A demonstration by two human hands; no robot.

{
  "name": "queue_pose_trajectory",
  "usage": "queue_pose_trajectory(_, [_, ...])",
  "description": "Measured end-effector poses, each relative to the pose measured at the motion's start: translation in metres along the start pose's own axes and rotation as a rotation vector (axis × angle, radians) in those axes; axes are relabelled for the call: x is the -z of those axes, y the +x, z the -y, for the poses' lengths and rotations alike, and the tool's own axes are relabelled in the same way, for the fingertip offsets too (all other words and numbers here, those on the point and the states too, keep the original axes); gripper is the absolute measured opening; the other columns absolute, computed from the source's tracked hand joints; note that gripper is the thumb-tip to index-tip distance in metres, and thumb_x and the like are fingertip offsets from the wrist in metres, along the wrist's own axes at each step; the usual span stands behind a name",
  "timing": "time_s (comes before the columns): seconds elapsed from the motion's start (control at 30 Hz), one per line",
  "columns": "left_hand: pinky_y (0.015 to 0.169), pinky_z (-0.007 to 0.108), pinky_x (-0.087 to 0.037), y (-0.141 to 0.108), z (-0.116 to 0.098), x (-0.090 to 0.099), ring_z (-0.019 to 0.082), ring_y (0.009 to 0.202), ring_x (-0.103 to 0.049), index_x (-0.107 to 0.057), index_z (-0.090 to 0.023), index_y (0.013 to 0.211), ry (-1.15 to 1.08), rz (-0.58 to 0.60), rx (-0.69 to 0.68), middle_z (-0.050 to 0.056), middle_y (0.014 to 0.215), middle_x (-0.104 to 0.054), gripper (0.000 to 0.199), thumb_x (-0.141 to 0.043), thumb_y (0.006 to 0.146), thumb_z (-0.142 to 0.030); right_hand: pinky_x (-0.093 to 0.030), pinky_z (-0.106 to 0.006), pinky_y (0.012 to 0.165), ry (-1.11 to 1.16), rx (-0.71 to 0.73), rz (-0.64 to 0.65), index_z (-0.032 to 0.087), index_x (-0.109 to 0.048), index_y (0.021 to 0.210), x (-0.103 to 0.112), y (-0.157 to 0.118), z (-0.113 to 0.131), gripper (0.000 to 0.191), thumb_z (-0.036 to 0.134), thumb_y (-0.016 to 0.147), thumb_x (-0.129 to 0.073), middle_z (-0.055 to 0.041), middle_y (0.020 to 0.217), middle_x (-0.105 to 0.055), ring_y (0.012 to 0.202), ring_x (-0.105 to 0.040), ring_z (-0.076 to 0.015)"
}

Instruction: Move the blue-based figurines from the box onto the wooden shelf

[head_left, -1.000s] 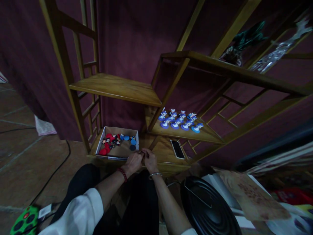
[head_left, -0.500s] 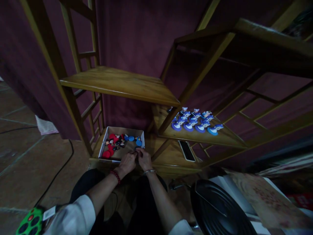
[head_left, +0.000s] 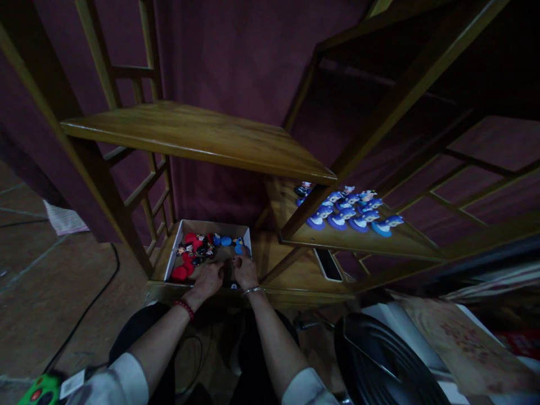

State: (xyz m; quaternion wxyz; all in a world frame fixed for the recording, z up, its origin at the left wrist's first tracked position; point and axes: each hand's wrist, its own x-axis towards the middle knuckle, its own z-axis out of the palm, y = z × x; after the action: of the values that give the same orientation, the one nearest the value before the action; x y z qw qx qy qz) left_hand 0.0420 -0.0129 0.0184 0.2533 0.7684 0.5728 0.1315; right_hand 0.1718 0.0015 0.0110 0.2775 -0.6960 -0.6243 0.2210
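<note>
A shallow white-edged box stands on the low wooden shelf. Several red-based figurines lie at its left, and blue ones lie along its back right. Over the front of the box is my left hand, its fingers curled; whatever may be in them is too dark to make out. My right hand reaches over the right part of the box, fingertips beside a blue figurine at the back corner. Its fingers are bent and partly hidden, so its grip is unclear. The two hands are apart.
Purple and blue figurines stand in rows on the raised shelf at right. A phone lies on the lower shelf. A wooden shelf board juts out above the box. A black stool is at lower right.
My hands, together before, have moved apart, the left one leftward and the right one staying over the box's right side. The view has shifted slightly, with the shelves appearing nearer.
</note>
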Motion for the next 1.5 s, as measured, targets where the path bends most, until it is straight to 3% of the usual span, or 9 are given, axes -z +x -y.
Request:
queue_pose_trajectory(0.23, [0.083,0.023,-0.039,0.007,0.001,-0.002,0.015,0.094,-0.056,-0.057,-0.017,0.097,-0.012,0.052,0.021,0.006,0.099,-0.062,0.029,-0.038,0.075,-0.013,-0.044,-0.027,0.068,-0.089,-0.099,0.004,0.016,-0.053,0.105,-0.013,0.015,-0.005,0.035,0.013,0.073,-0.041,-0.0092,0.080,-0.065,0.075,-0.061,-0.0193])
queue_pose_trajectory(0.43, [0.082,0.023,-0.040,0.013,-0.001,0.003,0.014,0.095,-0.055,-0.055,-0.020,0.103,-0.030,0.095,0.112,0.004,0.101,-0.062,0.033,-0.038,0.076,-0.014,-0.043,-0.025,0.066,-0.103,-0.051,0.000,0.018,-0.058,0.092,-0.015,0.015,-0.006,0.026,0.014,0.074,-0.039,-0.0063,0.077,-0.065,0.072,-0.061,-0.0169])
queue_pose_trajectory(0.63, [0.081,0.023,-0.040,0.015,0.002,-0.001,0.014,0.095,-0.055,-0.055,-0.020,0.103,-0.051,0.081,0.114,0.004,0.101,-0.062,0.032,-0.038,0.076,-0.017,-0.044,-0.026,0.069,-0.094,-0.152,0.023,0.015,-0.054,0.097,-0.010,0.012,-0.005,0.026,0.016,0.073,-0.043,-0.0100,0.086,-0.064,0.078,-0.061,-0.0189])
queue_pose_trajectory(0.8, [0.081,0.023,-0.041,0.015,0.004,-0.003,0.015,0.095,-0.056,-0.054,-0.019,0.106,-0.063,0.076,0.132,0.005,0.102,-0.061,0.034,-0.039,0.075,-0.016,-0.044,-0.025,0.072,-0.038,-0.119,0.008,0.018,-0.055,0.092,-0.011,0.010,-0.005,0.021,0.018,0.074,-0.043,-0.0069,0.084,-0.064,0.079,-0.060,-0.0172])
queue_pose_trajectory(1.1, [0.085,0.025,-0.039,0.021,0.017,-0.003,0.015,0.098,-0.053,-0.052,-0.015,0.108,-0.280,-0.005,0.253,0.007,0.108,-0.058,0.035,-0.040,0.075,-0.017,-0.046,-0.023,0.064,0.247,-0.038,0.001,0.021,-0.053,0.082,-0.030,0.013,-0.020,0.014,0.023,0.075,-0.041,0.0015,0.074,-0.062,0.063,-0.060,-0.0111])
queue_pose_trajectory(1.3, [0.082,0.026,-0.041,0.023,0.027,-0.007,0.016,0.093,-0.055,-0.057,-0.015,0.097,-0.506,-0.109,0.160,0.006,0.097,-0.062,0.030,-0.041,0.072,-0.015,-0.046,-0.027,0.073,0.280,0.010,-0.006,0.020,-0.052,0.082,-0.033,0.010,-0.018,0.013,0.022,0.071,-0.046,-0.0002,0.081,-0.062,0.077,-0.059,-0.0135])
queue_pose_trajectory(1.5, [0.077,0.027,-0.042,0.021,0.028,-0.010,0.016,0.083,-0.058,-0.055,-0.015,0.099,-0.519,-0.136,0.214,0.006,0.089,-0.064,0.032,-0.044,0.070,-0.013,-0.045,-0.026,0.075,0.244,-0.003,0.053,0.019,-0.051,0.081,-0.026,0.005,-0.007,0.012,0.018,0.070,-0.046,-0.0011,0.082,-0.062,0.078,-0.059,-0.0131])
